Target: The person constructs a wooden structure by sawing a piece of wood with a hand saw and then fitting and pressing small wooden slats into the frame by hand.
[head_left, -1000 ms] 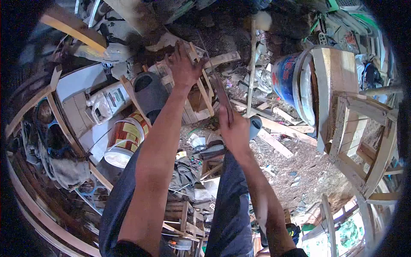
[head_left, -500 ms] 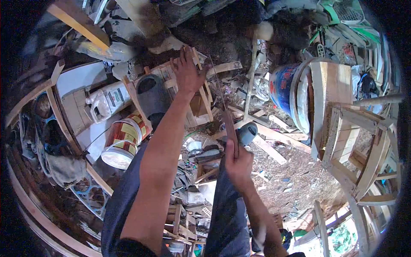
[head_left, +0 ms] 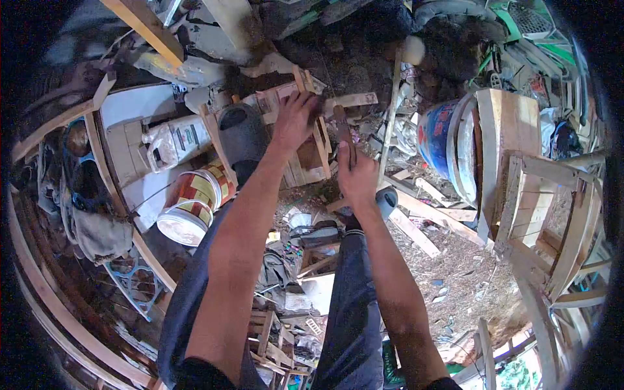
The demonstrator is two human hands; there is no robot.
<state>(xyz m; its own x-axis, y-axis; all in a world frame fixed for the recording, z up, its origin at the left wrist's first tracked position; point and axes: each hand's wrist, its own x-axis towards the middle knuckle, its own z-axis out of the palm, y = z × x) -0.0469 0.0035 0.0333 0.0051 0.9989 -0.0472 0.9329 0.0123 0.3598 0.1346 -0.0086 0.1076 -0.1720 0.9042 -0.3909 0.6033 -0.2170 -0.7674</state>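
littered dirt ground (head_left: 455, 273), strewn with wood scraps and shavings, spreads around a slatted wooden piece (head_left: 296, 166). the left hand (head_left: 298, 123) lies over the upper part of the slatted wooden piece, its fingers bent; whether they pinch a slat i cannot tell. just right of that piece, the right hand (head_left: 359, 175) is closed firmly around a wooden-handled tool (head_left: 344, 130), which points up and away from the wrist; its far end is hard to make out. a grey clog (head_left: 242, 140) sits just left of the slatted wooden piece, with a dirty white jug (head_left: 177, 143) farther left and a red-and-yellow bucket (head_left: 190, 207) to the lower left. well right of it are a blue bucket (head_left: 439, 140) and an open wooden frame (head_left: 507, 208).
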